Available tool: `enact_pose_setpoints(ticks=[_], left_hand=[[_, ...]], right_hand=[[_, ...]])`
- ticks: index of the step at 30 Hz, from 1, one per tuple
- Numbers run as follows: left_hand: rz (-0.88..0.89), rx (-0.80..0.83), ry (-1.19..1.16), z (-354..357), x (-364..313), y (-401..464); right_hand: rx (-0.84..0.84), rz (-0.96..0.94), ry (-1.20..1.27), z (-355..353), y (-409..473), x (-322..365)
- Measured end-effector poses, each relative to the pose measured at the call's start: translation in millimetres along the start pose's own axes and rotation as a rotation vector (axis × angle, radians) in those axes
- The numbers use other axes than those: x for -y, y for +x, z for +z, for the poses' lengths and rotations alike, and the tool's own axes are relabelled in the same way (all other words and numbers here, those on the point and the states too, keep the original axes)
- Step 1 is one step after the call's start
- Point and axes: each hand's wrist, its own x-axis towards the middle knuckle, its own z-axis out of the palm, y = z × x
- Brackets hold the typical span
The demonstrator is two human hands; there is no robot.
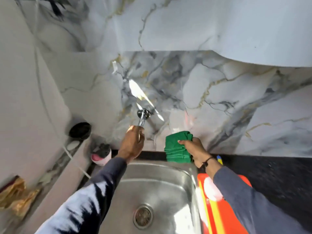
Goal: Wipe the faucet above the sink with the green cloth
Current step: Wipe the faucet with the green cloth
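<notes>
A chrome faucet sticks out of the marble wall above the steel sink. My left hand is wrapped around the faucet's outer end, hiding the spout. My right hand grips a folded green cloth and holds it upright above the sink's back rim, to the right of the faucet and apart from it. The picture is blurred by motion.
A pink cup with a dark scrubber stands at the sink's back left corner. A black round holder hangs on the left wall. An orange and yellow object lies right of the sink on the dark counter.
</notes>
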Motion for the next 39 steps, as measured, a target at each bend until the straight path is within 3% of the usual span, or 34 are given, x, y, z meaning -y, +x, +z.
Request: enact_pose_setpoints(ticks=[3,6,9,12,15,17,19,21,24,26,30,33,36,39], left_hand=[[0.105,-0.188,0.174,-29.6,34.8,48.0],[0.214,-0.196,0.409,-50.6,61.1,103.8],[0.394,-0.267,0.662,-60.0,80.5,164.3],[0.538,-0.335,0.765,-55.0,84.9,198.2],[0.583,-0.389,0.750,-40.3,98.4,224.4],[0.589,-0.419,0.702,-33.0,102.6,233.0],[0.606,-0.465,0.688,-26.3,107.7,237.8],[0.622,-0.479,0.681,-24.2,110.8,242.3],[0.630,-0.506,0.668,-23.3,112.2,241.9],[0.629,-0.489,0.650,-24.5,110.0,239.6],[0.619,-0.450,0.630,-30.3,104.4,233.2],[0.627,-0.413,0.622,-34.1,103.2,229.9],[0.614,-0.394,0.614,-36.9,101.8,228.8],[0.618,-0.390,0.623,-35.7,102.7,228.7]], right_hand=[[-0.116,-0.139,0.016,45.1,20.5,31.8],[-0.277,-0.541,-0.278,96.7,41.5,54.9],[-0.141,-0.877,-0.697,152.6,66.2,64.3],[-0.029,-0.978,-1.148,176.6,88.3,62.4],[-0.020,-1.020,-1.206,178.5,110.2,62.9],[-0.011,-1.015,-1.057,172.2,120.2,56.4],[0.045,-0.913,-0.715,170.5,120.6,45.6],[-0.047,-0.790,-0.465,177.8,126.8,28.0],[-0.290,-0.652,-0.311,189.4,132.4,6.3],[-0.336,-0.549,-0.331,187.8,132.0,4.4],[-0.224,-0.205,-0.046,174.0,124.5,13.0],[-0.117,-0.106,0.089,169.9,106.3,10.9],[-0.165,-0.022,0.301,179.4,96.7,19.1],[-0.107,0.018,0.475,195.7,95.6,37.5]])
